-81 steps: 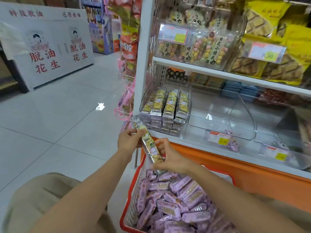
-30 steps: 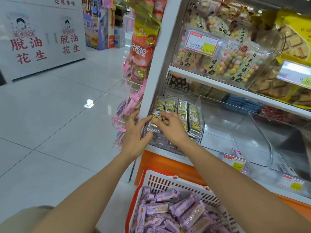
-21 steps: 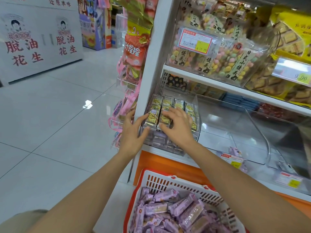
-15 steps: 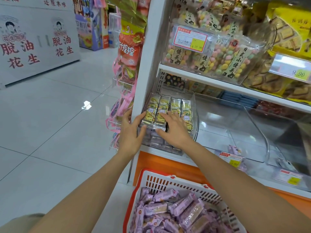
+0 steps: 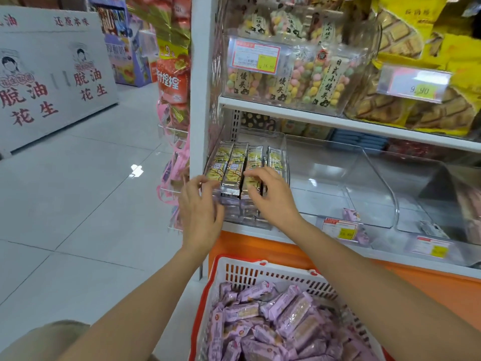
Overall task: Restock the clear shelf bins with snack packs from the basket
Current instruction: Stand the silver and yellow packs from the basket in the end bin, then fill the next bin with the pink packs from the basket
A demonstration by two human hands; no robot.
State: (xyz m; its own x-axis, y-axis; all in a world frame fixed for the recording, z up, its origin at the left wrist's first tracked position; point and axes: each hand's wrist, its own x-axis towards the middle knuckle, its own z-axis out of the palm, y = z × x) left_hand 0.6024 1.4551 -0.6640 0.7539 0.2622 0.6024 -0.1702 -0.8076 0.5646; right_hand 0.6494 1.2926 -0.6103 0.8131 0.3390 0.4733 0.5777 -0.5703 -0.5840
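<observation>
Several yellow snack packs (image 5: 235, 165) lie side by side in the leftmost clear bin (image 5: 282, 142) on the lower shelf. My right hand (image 5: 273, 199) rests with relaxed fingers on the near ends of the packs. At the bin's front left corner, my left hand (image 5: 200, 214) has loosely spread fingers and holds nothing. Below my arms stands the red and white basket (image 5: 260, 267), heaped with purple snack packs (image 5: 276, 319).
A wide clear bin (image 5: 387, 196) to the right holds nothing, with one loose purple pack (image 5: 351, 214) by its price tag (image 5: 338, 229). Above, the shelf (image 5: 338, 122) carries coloured puff bags and yellow biscuit bags. Hanging snack strips (image 5: 171, 100) flank the white post. Tiled floor lies on the left.
The yellow pack that both hands held over the basket now lies in the bin's row. In the last half second my left hand drew back a little from the packs.
</observation>
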